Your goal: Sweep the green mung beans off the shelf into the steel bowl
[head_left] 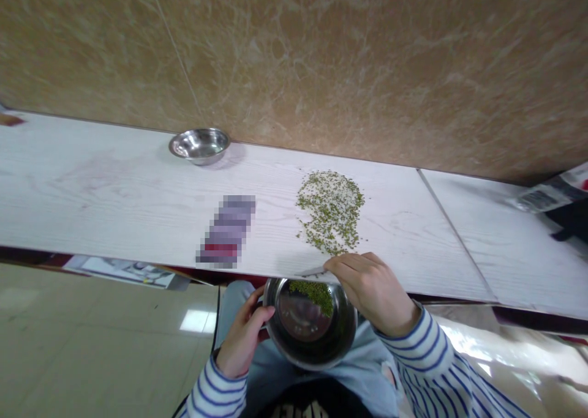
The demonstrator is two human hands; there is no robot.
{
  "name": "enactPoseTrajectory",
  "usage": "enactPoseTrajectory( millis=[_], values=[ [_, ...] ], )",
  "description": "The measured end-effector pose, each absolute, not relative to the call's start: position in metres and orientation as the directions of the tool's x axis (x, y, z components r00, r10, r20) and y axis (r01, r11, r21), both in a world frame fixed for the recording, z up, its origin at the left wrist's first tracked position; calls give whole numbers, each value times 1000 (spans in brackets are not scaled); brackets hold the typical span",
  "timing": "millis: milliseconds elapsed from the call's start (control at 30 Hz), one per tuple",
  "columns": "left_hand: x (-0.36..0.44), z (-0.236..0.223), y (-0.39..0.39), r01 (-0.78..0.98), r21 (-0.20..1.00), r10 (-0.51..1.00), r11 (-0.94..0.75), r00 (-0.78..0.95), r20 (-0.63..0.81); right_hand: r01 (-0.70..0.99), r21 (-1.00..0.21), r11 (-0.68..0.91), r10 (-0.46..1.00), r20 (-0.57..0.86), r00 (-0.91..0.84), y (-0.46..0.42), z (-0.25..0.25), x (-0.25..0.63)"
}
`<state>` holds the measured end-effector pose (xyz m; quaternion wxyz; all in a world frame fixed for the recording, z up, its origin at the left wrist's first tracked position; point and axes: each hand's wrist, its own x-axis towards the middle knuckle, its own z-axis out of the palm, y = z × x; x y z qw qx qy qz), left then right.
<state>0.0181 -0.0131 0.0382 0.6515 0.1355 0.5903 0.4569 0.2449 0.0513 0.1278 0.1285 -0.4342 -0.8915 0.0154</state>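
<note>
My left hand (245, 329) grips the rim of a deep stainless steel bowl (280, 338), thumb on the near side. The bowl is over my lap, just under the table's front edge, tilted toward it. Small green beans (316, 295), like mung beans, lie in its far side. Closed over the table edge, my right hand (370, 283) pinches a thin grey flat tool (313, 272); my fingers hide part of it, and its kind is unclear. Beyond that hand, more green beans (331, 207) are spread on the white table (151, 204).
A shallow steel bowl (199, 145) stands at the back by the marbled wall (294, 57). Left of the beans lies a pixelated purple-grey oblong (227, 228). A dark bag with a label (551, 197) sits at the far right. A seam (452, 228) crosses the tabletop.
</note>
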Motion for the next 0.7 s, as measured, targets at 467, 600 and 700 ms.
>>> enactPoseTrajectory(
  millis=[467, 600, 700],
  values=[
    [32, 45, -15, -401, 729, 762, 555, -108, -639, 810, -119, 574, 808, 247, -535, 27, 123, 236],
    [35, 49, -15, -398, 727, 762, 559, -99, -640, 820, -125, 559, 818, 245, -520, 19, 124, 236],
    [35, 48, -14, -381, 726, 761, 572, -81, -643, 839, -115, 532, 832, 255, -493, 18, 123, 240]
  ],
)
